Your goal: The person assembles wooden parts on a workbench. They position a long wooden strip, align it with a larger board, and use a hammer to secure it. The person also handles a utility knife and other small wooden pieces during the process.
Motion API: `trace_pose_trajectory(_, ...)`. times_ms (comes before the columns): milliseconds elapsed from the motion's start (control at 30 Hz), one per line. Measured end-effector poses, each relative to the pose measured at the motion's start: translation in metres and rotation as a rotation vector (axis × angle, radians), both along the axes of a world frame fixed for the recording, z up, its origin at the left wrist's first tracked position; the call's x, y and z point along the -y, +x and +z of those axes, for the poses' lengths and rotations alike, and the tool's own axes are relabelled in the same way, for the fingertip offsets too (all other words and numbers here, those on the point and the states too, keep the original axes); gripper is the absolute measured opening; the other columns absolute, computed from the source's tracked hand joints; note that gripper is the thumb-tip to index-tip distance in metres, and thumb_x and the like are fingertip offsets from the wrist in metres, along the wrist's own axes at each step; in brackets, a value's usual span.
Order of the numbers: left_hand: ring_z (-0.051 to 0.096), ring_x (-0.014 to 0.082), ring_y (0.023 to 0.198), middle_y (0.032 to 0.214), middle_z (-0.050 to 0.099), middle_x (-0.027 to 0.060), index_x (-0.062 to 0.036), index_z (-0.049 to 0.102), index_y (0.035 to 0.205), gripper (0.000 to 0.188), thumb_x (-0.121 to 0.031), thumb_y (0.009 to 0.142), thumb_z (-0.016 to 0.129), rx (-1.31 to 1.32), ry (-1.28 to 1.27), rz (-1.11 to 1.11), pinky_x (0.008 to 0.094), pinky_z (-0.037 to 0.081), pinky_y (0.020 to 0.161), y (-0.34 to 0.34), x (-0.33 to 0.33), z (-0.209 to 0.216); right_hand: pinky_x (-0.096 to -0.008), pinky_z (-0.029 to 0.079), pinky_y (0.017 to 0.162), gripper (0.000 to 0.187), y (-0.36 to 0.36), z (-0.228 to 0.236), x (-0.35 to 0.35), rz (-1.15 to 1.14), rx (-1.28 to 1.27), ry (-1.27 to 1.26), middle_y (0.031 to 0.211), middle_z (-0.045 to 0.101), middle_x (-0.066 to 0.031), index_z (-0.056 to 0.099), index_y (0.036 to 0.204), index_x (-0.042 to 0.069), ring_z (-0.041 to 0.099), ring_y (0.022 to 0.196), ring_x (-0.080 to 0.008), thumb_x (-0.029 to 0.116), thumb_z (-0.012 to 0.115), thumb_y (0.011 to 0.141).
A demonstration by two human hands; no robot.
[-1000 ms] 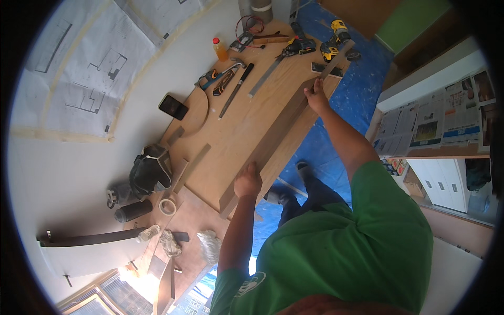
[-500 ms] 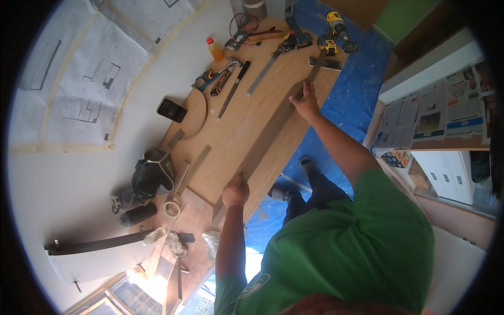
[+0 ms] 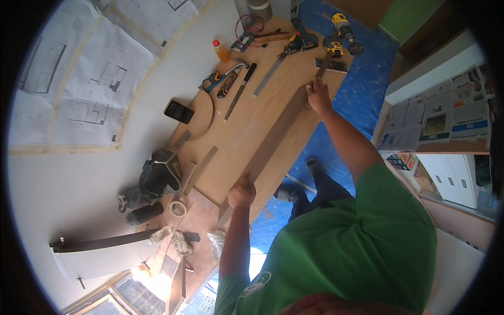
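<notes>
While the left hand [image 3: 242, 192] grips the nearer part of a long brown strip [image 3: 278, 134], the right hand [image 3: 318, 96] grasps it toward its far end. The strip slants between and beyond both hands, over the wooden tabletop [image 3: 247, 128]. Beyond the right hand sits a yellow-and-black drill [image 3: 342, 29]; a smartphone [image 3: 178, 112] lies ahead and left of the left hand.

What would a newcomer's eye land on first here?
Probably the long brown board running slantwise over the wooden table, the left hand closed near its lower end and the right hand on its upper part. Next, the bright green shirt at lower right and the blue floor sheet beside the table. A yellow-and-black drill stands out by the table's far end.
</notes>
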State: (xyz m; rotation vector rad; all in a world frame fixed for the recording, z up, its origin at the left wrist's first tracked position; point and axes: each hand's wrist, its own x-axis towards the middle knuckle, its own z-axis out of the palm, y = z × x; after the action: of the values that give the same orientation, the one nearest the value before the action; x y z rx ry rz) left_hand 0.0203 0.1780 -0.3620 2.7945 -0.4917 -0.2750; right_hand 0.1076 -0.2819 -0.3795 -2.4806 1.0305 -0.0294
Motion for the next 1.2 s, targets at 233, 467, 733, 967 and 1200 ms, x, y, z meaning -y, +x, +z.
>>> trace_pose_trajectory(233,0.073,0.0316,0.085,0.095,0.075,0.0108,-0.0259,0.070,0.123,0.043,-0.026,0.080,0.069,-0.007,-0.032,0.018,0.0461,0.060,0.076,-0.003,-0.002,-0.005,-0.0590,0.028,0.120,0.078,-0.017,0.015,-0.032,0.041,-0.110,-0.066,0.171,0.008,-0.0120,0.012,0.163,0.008,0.013,0.156,-0.0381,0.057,0.031,0.106)
trace_pose_trajectory(467,0.072,0.0310,0.093,0.103,0.074,0.0090,-0.0236,0.068,0.122,0.040,-0.029,0.082,0.067,-0.043,-0.021,0.004,0.0460,0.059,0.080,-0.003,0.000,0.006,-0.0616,0.030,0.117,0.080,-0.056,-0.012,-0.092,0.225,-0.013,-0.104,0.171,0.010,-0.0165,0.013,0.163,0.004,0.016,0.155,-0.0423,0.057,0.032,0.106)
trace_pose_trajectory(733,0.071,0.0304,0.098,0.107,0.074,0.0086,-0.0152,0.069,0.118,0.050,-0.059,0.097,0.056,0.004,-0.061,-0.028,0.0432,0.058,0.084,-0.004,0.000,-0.004,-0.0639,0.030,0.115,0.081,-0.079,-0.021,-0.143,0.288,0.145,-0.169,0.169,0.011,-0.0228,0.014,0.162,0.001,0.018,0.153,-0.0457,0.054,0.039,0.105)
trace_pose_trajectory(967,0.070,0.0303,0.100,0.109,0.073,0.0083,-0.0161,0.069,0.116,0.049,-0.059,0.098,0.053,0.004,-0.010,-0.017,0.0443,0.057,0.084,-0.003,0.005,0.004,-0.0591,0.031,0.115,0.099,-0.130,-0.011,-0.250,0.600,0.395,0.018,0.167,0.010,-0.0290,0.015,0.160,-0.004,0.023,0.149,-0.0509,0.058,0.057,0.096)
trace_pose_trajectory(1200,0.069,0.0304,0.102,0.104,0.072,0.0079,-0.0156,0.068,0.109,0.050,-0.061,0.098,0.050,-0.033,0.001,0.010,0.0453,0.055,0.086,-0.005,0.006,0.017,-0.0552,0.027,0.120,0.107,-0.106,0.012,-0.214,0.423,0.240,0.004,0.164,0.009,-0.0344,0.013,0.158,-0.008,0.023,0.149,-0.0516,0.056,0.066,0.091)
